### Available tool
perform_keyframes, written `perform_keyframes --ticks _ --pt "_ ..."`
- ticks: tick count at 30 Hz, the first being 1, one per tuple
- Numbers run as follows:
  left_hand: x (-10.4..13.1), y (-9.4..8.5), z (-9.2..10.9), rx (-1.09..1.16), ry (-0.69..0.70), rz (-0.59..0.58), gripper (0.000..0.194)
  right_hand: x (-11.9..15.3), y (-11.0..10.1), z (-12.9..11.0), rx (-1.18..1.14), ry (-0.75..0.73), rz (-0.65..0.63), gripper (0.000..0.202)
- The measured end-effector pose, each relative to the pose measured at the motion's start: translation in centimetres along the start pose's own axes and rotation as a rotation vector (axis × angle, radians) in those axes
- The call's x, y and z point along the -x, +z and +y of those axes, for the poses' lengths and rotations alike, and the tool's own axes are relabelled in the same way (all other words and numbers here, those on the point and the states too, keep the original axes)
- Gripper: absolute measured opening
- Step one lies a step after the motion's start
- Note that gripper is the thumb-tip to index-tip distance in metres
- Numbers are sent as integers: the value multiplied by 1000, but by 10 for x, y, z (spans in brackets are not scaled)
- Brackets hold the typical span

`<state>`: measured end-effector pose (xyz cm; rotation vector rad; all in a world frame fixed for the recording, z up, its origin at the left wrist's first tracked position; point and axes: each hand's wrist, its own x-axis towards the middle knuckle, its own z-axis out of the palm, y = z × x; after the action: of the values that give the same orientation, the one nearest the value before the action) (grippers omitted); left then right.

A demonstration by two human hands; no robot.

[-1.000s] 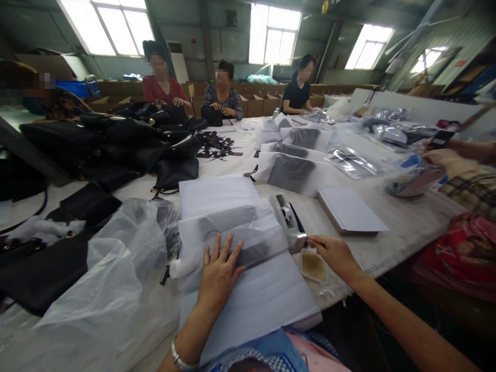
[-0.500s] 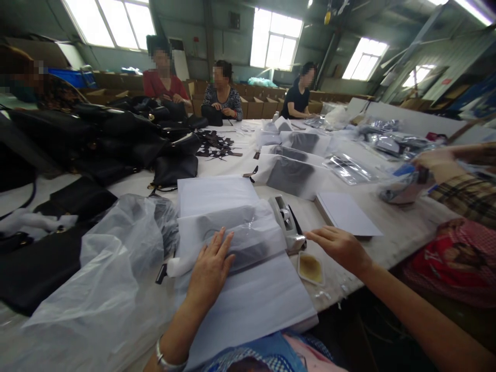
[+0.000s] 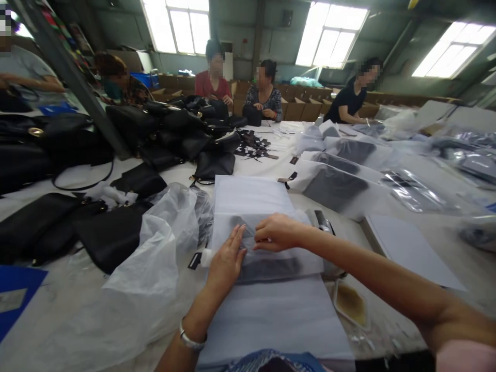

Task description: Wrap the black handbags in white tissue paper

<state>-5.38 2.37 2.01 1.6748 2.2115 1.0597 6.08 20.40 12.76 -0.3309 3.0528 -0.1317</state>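
A dark handbag wrapped in translucent white paper lies before me on a stack of white sheets. My left hand rests on the wrapping with its fingers stretched out. Just to the right of those fingertips, my right hand is on the wrapping with its fingers curled together; whatever is between them is hidden. A black tag sticks out at the bundle's left end. Partly covered by my right forearm is a tape dispenser. Near that arm sits a small dish with a yellowish-brown pad.
Crumpled clear plastic and piled black handbags lie to the left. Several paper-wrapped bags stand beyond the dispenser. A white-topped box sits at the right. Several co-workers are across the table.
My right hand has moved left from the tape dispenser onto the wrapped bag, its fingers now curled. My left hand stays flat on the wrapping. The view has turned left.
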Motion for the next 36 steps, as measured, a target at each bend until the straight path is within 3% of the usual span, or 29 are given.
perform_keyframes --ticks 4,8,13,18,20,23,25,27,30,33,36 --pt "1 2 -2 15 -15 0 61 -36 3 8 98 21 -192 25" --pt "1 2 -3 28 -5 -4 59 -44 5 8 165 98 -236 33" --pt "1 4 -4 2 8 10 57 -33 4 12 181 367 -155 67" --pt "4 6 1 -57 18 68 54 15 14 11 147 639 81 28" --pt "4 7 9 -123 48 105 52 41 26 -2 102 627 234 26" --pt "3 12 26 -254 149 101 47 72 52 -34 -15 444 378 40" --pt "0 17 34 -334 204 48 45 85 73 -54 -48 363 345 66" --pt "-3 23 34 -392 231 -5 51 89 95 -67 -52 371 305 86" --pt "-11 24 24 -424 269 -26 51 87 117 -65 -32 402 311 74" --pt "-19 10 12 -410 323 70 48 82 111 -50 -45 391 338 67" --pt "-21 -10 7 -387 343 233 56 77 73 -29 -130 358 334 75"
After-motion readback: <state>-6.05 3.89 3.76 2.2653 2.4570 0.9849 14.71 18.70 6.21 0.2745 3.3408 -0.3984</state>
